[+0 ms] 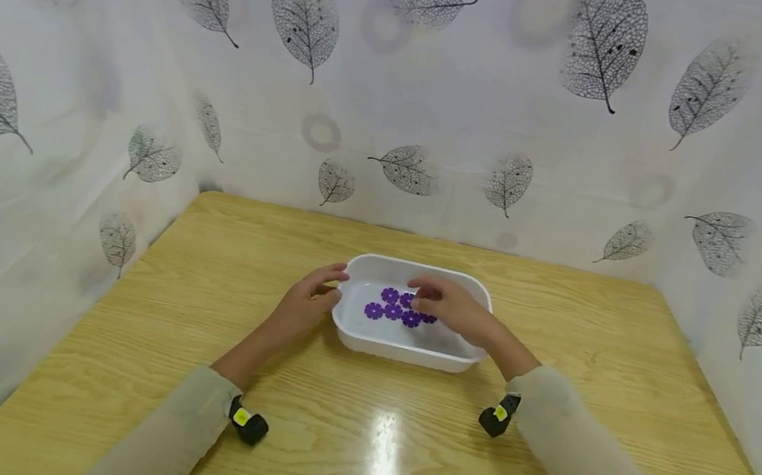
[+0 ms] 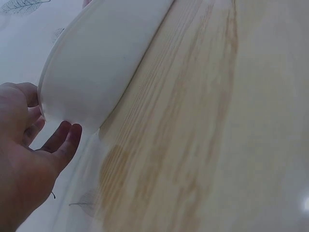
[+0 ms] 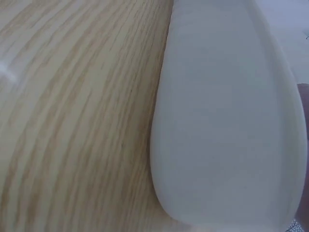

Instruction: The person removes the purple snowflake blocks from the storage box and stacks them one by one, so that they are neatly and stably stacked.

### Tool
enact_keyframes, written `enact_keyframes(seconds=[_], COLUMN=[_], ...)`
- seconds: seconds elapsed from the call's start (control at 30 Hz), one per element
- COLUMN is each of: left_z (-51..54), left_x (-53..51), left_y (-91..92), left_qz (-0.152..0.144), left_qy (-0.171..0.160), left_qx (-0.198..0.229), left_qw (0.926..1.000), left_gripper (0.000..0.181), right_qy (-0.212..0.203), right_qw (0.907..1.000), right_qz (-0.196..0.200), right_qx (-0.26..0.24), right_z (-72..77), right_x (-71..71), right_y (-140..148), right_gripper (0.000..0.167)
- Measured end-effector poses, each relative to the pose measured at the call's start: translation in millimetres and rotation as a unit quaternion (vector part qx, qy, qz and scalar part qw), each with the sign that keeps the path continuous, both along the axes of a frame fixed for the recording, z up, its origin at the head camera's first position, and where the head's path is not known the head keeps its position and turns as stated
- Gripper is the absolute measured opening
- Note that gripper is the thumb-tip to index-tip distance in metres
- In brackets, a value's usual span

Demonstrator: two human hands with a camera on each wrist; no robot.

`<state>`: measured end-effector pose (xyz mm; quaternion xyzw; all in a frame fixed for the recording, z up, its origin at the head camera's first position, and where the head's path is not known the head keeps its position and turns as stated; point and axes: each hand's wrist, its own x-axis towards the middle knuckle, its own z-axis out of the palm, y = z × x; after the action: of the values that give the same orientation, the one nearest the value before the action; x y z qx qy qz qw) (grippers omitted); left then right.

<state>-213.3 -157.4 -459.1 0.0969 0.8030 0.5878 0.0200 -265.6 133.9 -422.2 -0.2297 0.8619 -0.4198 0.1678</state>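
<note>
A white oval-cornered plastic tray (image 1: 401,350) stands on the table, with several purple flower-shaped discs (image 1: 393,311) lying on its floor near the middle. My left hand (image 1: 313,293) is at the tray's left end. In the left wrist view, the fingertips of that left hand (image 2: 36,150) touch the outside of the tray wall (image 2: 96,63). Over the right side of the tray, my right hand (image 1: 452,306) reaches down to the discs with bent fingers. Whether it pinches a disc is hidden. The right wrist view shows mostly the outer tray wall (image 3: 222,116).
The wooden table (image 1: 292,438) extends around the tray on all sides. Behind it and at both sides hangs a pale curtain (image 1: 442,123) printed with dark leaves. A black wrist camera (image 1: 249,425) is on the left sleeve, another camera (image 1: 498,416) on the right.
</note>
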Motion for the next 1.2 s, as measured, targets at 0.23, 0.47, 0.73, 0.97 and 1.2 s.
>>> enact_keyframes(seconds=[0.23, 0.47, 0.73, 0.97, 1.2], left_z=[-0.8, -3.1, -2.2, 0.8, -0.1], left_x=[0.5, -0.6, -0.3, 0.3, -2.1], left_y=[-0.2, -0.7, -0.5, 1.2, 0.3], left_qz=[0.004, 0.005, 0.001, -0.005, -0.005], left_qy=[-0.002, 0.000, 0.001, -0.007, -0.017], left_qx=[0.003, 0.005, 0.008, 0.007, 0.007], left_qw=[1.0000, 1.0000, 1.0000, 0.9999, 0.9998], left_gripper=[0.037, 0.036, 0.036, 0.039, 0.040], right_qy=[0.055, 0.068, 0.076, 0.093, 0.093], right_qw=[0.9973, 0.9905, 0.9849, 0.9811, 0.9795], right_qz=[-0.020, -0.015, -0.005, -0.015, -0.015], right_qx=[0.043, 0.119, 0.156, 0.169, 0.178], right_z=[-5.1, -9.1, -10.1, -10.7, -6.6], right_x=[-5.1, -9.1, -8.9, -5.1, -2.5], right_y=[3.9, 5.6, 3.9, 2.8, -1.5], right_gripper=[0.040, 0.043, 0.047, 0.047, 0.049])
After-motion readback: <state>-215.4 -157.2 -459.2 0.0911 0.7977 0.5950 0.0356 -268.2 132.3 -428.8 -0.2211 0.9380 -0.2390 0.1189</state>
